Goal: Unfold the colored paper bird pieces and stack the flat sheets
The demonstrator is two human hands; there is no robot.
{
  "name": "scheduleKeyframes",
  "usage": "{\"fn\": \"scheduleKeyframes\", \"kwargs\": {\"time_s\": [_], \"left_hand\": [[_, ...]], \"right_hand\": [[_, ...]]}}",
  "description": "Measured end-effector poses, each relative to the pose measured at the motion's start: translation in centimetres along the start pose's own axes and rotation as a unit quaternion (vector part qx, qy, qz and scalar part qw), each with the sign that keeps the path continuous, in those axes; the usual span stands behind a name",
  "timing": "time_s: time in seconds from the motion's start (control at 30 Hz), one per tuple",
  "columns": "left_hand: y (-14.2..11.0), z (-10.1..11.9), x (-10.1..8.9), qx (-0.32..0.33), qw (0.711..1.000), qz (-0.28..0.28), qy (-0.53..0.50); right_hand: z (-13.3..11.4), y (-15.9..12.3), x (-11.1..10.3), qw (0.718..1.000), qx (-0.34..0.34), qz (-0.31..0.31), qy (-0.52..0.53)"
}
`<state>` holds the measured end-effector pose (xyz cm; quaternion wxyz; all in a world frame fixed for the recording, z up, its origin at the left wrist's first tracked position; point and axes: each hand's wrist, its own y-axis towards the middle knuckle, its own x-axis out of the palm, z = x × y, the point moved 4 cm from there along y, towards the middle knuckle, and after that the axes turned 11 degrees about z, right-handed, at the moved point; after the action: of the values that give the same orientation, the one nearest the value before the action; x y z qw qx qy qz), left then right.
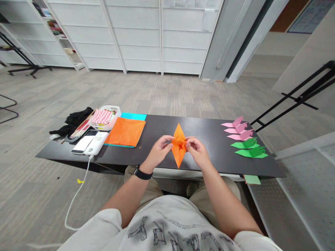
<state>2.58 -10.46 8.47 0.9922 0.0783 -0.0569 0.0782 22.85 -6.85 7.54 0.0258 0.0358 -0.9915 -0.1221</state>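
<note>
though pointed, origami (178,149) between fingers (166,138)

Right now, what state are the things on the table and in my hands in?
Orange piece: folded, points spread, held
Left hand: pinching its left side
Right hand: pinching its right side
Pink figures: folded, lined up
Green figures: folded, lined up
Orange sheet: flat
Basket: open, filled
Cable: plugged into the white device

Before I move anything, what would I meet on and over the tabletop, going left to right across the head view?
Black cloth → orange sheets → left hand → folded orange paper → right hand → row of pink and green paper figures.
</note>
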Motion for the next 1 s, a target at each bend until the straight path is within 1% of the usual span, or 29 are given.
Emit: {"fn": "scheduleKeyframes", "kwargs": {"time_s": [0.07, 0.13, 0.23, 0.33, 0.47, 0.57, 0.63, 0.7, 0.77, 0.8, 0.87, 0.93, 1.0], "left_hand": [[-0.2, 0.0, 0.0, -0.027, 0.999, -0.015, -0.012], [-0.2, -0.1, 0.1, -0.05, 0.998, -0.016, -0.022], [0.1, -0.1, 0.2, -0.035, 0.999, 0.009, -0.017], [0.4, -0.2, 0.3, -0.028, 1.0, 0.009, -0.009], [0.4, -0.6, 0.3, -0.064, 0.998, -0.009, -0.023], [0.2, -0.6, 0.2, -0.102, 0.992, -0.03, -0.065], [0.0, -0.7, 0.3, -0.135, 0.985, -0.051, -0.092], [-0.2, -0.7, 0.4, -0.159, 0.978, -0.076, -0.111], [-0.2, -0.8, 0.5, -0.161, 0.975, -0.091, -0.126], [-0.1, -0.9, 0.5, -0.157, 0.974, -0.092, -0.132], [0.1, -1.1, 0.2, -0.147, 0.976, -0.079, -0.136], [0.5, -1.2, -0.4, -0.143, 0.979, -0.049, -0.136], [0.8, -1.1, -1.1, -0.142, 0.979, -0.019, -0.146]], "right_hand": [[-0.6, 0.0, -0.1, 0.999, -0.031, -0.013, -0.015], [-1.3, -0.1, -0.1, 0.996, -0.067, -0.023, -0.049], [-2.1, -0.4, -0.1, 0.988, -0.11, -0.044, -0.1], [-2.8, -0.6, -0.3, 0.981, -0.14, -0.061, -0.122], [-3.9, -0.3, -0.7, 0.97, -0.174, -0.094, -0.14], [-4.7, 0.0, -0.7, 0.95, -0.223, -0.126, -0.175], [-5.0, 0.2, -0.7, 0.936, -0.256, -0.124, -0.208], [-5.2, 0.4, -0.8, 0.927, -0.277, -0.088, -0.237], [-5.3, 0.5, -0.9, 0.92, -0.292, -0.046, -0.257], [-5.4, 0.5, -1.0, 0.918, -0.296, -0.036, -0.263], [-5.3, 0.5, -1.1, 0.918, -0.289, -0.052, -0.268], [-5.0, 0.5, -1.1, 0.92, -0.265, -0.088, -0.276], [-4.7, 0.5, -1.3, 0.921, -0.236, -0.108, -0.289]]}}
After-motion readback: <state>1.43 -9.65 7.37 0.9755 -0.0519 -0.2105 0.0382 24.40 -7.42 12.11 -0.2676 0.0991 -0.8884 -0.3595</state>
